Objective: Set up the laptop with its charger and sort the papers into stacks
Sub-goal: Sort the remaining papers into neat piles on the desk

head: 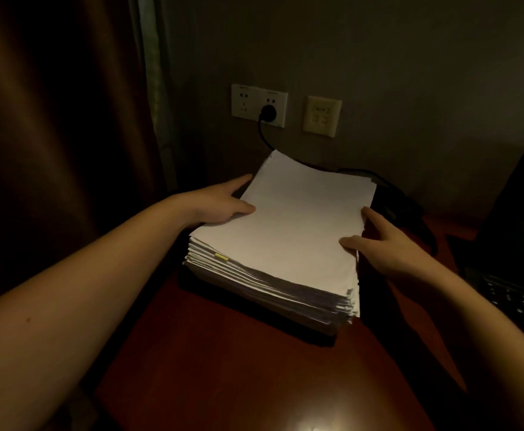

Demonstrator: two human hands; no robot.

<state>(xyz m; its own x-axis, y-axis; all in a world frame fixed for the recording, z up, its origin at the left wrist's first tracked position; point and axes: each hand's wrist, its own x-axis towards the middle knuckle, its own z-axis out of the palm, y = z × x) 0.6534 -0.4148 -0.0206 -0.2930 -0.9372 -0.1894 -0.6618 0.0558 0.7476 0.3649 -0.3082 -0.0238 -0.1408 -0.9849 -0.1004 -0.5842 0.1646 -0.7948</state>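
Thick paper stack (298,219) sits on the desk (254,368) left of the laptop (515,300), top sheet plain white, long axis pointing away toward the wall sockets (259,104) (labels too tiny to read). Left hand (220,203) and right hand (388,244) grip its side edges, thumbs on top.

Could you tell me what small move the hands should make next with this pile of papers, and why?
Probably lift the top bundle and set it on the bare desk nearer the person to start a second stack. The left hand and right hand hold opposite edges of the paper pile, thumbs on top; only one pile shows, and the plug sits in its socket.
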